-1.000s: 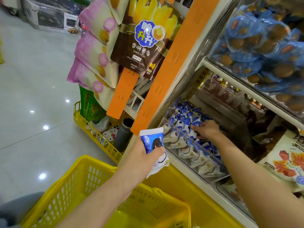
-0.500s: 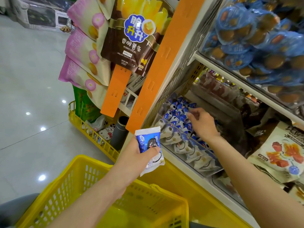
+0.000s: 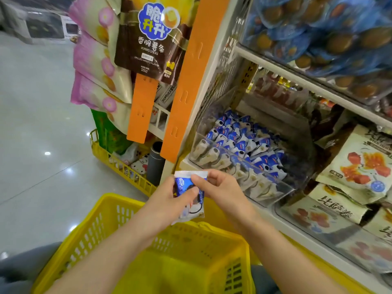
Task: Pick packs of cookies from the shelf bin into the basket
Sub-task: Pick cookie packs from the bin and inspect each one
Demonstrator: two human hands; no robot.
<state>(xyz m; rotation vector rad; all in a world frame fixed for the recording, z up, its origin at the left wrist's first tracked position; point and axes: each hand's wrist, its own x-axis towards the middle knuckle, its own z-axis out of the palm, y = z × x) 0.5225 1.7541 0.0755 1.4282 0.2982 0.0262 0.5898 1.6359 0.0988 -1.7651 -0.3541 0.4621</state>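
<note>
Your left grip (image 3: pixel 169 200) and right grip (image 3: pixel 220 187) both pinch one cookie pack (image 3: pixel 195 210), held just above the far rim of the yellow basket (image 3: pixel 123 198), which is open below. The clear bin (image 3: pixel 254 172) of packs sits on the shelf, near your right knuckles.

I am looking into a shop, down a snack aisle. White shelving (image 3: pixel 297 79) is carrying clear bins (image 3: pixel 250 161) heaped with identical wrapped cookie packs (image 3: pixel 244 143) and blue snack packs (image 3: pixel 307 32). Potato-stick bags (image 3: pixel 152 39) and pink packets (image 3: pixel 95 71) are hanging from orange display strips (image 3: pixel 186 81) at the shelving's end. A yellow shopping basket (image 3: pixel 110 200) is sitting below me, and a glossy tiled floor (image 3: pixel 31 134) is reflecting ceiling lights.
</note>
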